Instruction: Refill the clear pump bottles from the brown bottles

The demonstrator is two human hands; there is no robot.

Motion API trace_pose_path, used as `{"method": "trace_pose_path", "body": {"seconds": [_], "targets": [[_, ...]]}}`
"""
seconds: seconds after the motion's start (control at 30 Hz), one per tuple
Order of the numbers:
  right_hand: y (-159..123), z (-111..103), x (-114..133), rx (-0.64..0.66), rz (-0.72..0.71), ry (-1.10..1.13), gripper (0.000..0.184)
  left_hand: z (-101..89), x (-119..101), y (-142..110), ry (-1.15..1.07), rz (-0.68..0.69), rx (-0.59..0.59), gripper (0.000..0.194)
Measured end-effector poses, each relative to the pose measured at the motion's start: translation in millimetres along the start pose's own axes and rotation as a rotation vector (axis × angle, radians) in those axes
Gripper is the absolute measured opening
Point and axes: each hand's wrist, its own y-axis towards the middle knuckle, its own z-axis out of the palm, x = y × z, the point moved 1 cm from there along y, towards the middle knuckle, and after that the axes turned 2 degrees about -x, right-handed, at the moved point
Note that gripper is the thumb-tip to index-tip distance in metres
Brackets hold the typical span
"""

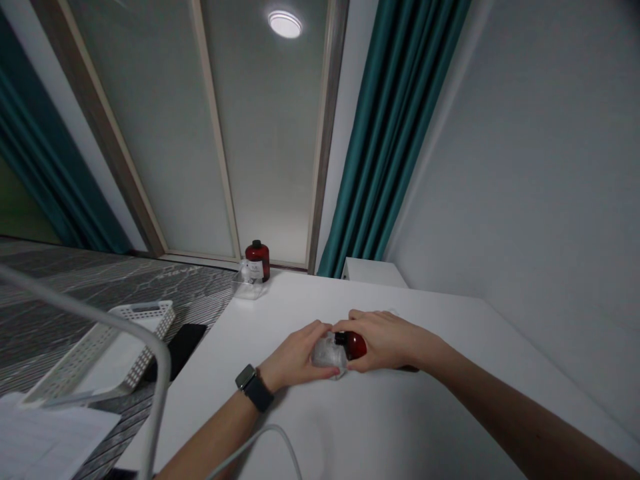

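My left hand (299,353), with a dark watch (255,388) on its wrist, is closed around a clear, crinkly-looking container (327,355) on the white table (360,413). My right hand (383,340) grips a small dark red bottle (357,346) lying on its side. The bottle's black neck or cap points left and meets the clear container's right side; whether it is inside or only against it, I cannot tell. The fingers of both hands almost touch at the top. A dark flat thing (409,368) shows partly under my right wrist.
At the table's far left corner stand a larger red bottle (264,255) with a black cap and a clear tray (243,291). Left, lower down, are a white basket (167,320), a black object (187,343) and papers (55,440). A grey tube (163,380) and a cable (280,430) cross in front.
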Motion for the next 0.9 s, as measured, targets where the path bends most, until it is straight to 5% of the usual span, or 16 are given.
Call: {"method": "trace_pose_path", "body": {"seconds": [0.9], "targets": [[-0.4, -2.7, 2.3, 0.017, 0.021, 0.003, 0.048, -1.3, -2.4, 0.6, -0.011, -0.057, -0.006, 0.052]]}}
